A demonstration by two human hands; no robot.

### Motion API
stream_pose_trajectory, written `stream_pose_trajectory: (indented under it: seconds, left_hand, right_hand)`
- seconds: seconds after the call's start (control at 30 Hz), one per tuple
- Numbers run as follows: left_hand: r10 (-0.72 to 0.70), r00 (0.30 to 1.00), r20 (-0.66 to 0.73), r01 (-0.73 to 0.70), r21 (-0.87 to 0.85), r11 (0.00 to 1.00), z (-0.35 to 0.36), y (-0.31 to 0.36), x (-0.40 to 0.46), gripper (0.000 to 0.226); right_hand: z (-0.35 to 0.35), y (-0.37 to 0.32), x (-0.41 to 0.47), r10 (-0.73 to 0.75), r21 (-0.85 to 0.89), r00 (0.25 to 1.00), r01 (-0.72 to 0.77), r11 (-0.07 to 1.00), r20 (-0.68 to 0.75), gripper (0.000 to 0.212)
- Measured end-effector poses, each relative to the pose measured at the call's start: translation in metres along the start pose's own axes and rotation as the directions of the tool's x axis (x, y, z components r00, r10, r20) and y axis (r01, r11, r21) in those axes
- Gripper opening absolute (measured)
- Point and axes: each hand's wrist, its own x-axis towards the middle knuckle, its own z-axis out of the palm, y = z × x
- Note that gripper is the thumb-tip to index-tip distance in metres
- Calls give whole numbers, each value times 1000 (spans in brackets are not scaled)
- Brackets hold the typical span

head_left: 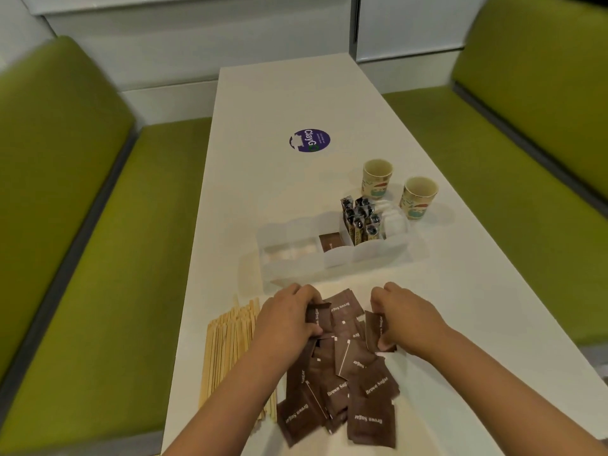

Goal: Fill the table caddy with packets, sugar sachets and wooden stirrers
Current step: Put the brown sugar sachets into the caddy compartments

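Observation:
A heap of brown sugar sachets (348,386) lies on the white table (296,100) near its front edge. My left hand (286,319) grips one brown sachet at the heap's far left. My right hand (399,312) holds another sachet upright at the heap's far right. Behind both hands stands the translucent caddy (378,255). Its right part holds upright dark stick packets (360,220) and white packets (393,215). A brown sachet (330,241) and pale sachets (289,251) lie in its middle and left compartments. Wooden stirrers (227,343) lie in a loose bundle left of the heap.
Two paper cups (377,176) (419,196) stand behind the caddy on the right. A round purple sticker (310,140) is on the table's middle. Green bench seats (98,258) (493,166) flank the table on both sides.

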Motion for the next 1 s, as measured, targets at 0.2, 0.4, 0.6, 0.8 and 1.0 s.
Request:
stream_pose_trajectory:
  seconds: [0.2, 0.4, 0.6, 0.8, 1.0]
  left_hand:
    - [-29, 999, 16, 32, -209, 977, -2, -1, 3, 26]
    - [-88, 996, -23, 71, -392, 917, -20, 2, 12, 24]
    - [-59, 994, -90, 7, -497, 868, -39, 17, 29, 23]
    - [-78, 977, -198, -32, -498, 867, -58, 15, 51, 21]
    - [-53, 966, -251, -58, -412, 909, -74, 6, 75, 13]
  right_hand:
    - [-14, 5, 0, 24, 120, 1000, -24, 993, 4, 37]
    - [-56, -4, 2, -53, 332, 999, 54, 942, -13, 36]
    - [-85, -42, 17, -183, 267, 979, 201, 943, -91, 48]
    - [-104, -59, 50, -161, 139, 968, 189, 972, -191, 31]
    - [-118, -77, 83, -137, 138, 957, 176, 975, -256, 22]
